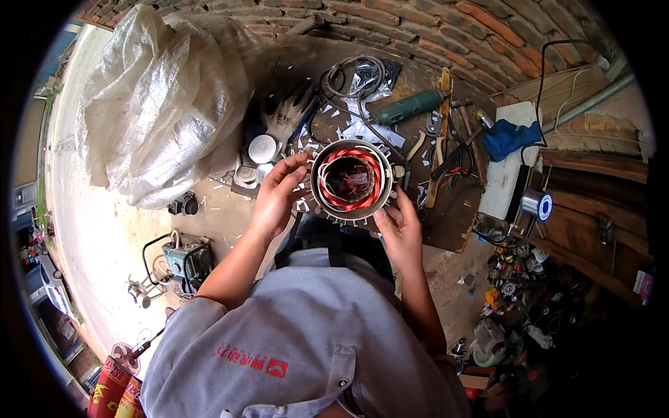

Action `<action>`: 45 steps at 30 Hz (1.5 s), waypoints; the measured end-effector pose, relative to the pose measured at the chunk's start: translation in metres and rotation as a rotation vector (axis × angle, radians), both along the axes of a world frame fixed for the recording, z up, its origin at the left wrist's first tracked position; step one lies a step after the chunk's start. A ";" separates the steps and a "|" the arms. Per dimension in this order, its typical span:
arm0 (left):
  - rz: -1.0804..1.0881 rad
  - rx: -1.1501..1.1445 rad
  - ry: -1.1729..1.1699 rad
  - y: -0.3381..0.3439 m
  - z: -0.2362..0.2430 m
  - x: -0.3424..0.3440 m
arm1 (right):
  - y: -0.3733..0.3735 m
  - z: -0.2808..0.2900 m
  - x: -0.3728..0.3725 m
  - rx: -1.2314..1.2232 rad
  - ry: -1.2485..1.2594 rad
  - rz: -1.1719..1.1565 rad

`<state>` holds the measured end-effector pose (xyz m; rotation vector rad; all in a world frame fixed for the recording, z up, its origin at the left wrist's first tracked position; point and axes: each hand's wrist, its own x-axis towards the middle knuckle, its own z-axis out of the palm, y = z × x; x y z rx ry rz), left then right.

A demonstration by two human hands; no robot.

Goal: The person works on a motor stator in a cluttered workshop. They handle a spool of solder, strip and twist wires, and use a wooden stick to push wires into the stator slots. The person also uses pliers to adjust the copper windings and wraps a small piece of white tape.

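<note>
Between my two hands I hold a motor stator [318, 197], a round metal housing with fins along its rim and red windings packed around the inside. Its open end faces up, and the dark bore shows in the middle. My left hand [280, 191] grips the left side of the housing, thumb near the rim. On the lower right side, my right hand [401, 226] grips it with thumb and fingers. The undersides of both grips are hidden. Behind the stator lie white paper scraps [357, 130] on the dark workbench [446, 233].
A green power tool [411, 107], a hammer [456, 155] and a work glove [287, 115] lie on the bench. Clear plastic sheeting [164, 104] bulks at left. A solder spool [536, 205] stands at right, above piled motor parts [512, 292]. A green machine [188, 258] sits on the floor.
</note>
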<state>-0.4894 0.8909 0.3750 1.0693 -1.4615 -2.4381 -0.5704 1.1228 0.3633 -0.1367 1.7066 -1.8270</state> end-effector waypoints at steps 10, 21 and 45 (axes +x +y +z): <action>-0.564 -1.354 0.036 -0.010 0.049 -0.015 | 0.017 -0.010 0.022 0.155 0.042 -0.011; -0.381 -1.236 -0.194 0.030 0.043 -0.010 | 0.027 -0.016 0.032 0.191 0.087 0.017; -0.648 -1.117 0.134 -0.018 0.026 -0.045 | 0.011 -0.010 0.029 0.385 0.300 0.203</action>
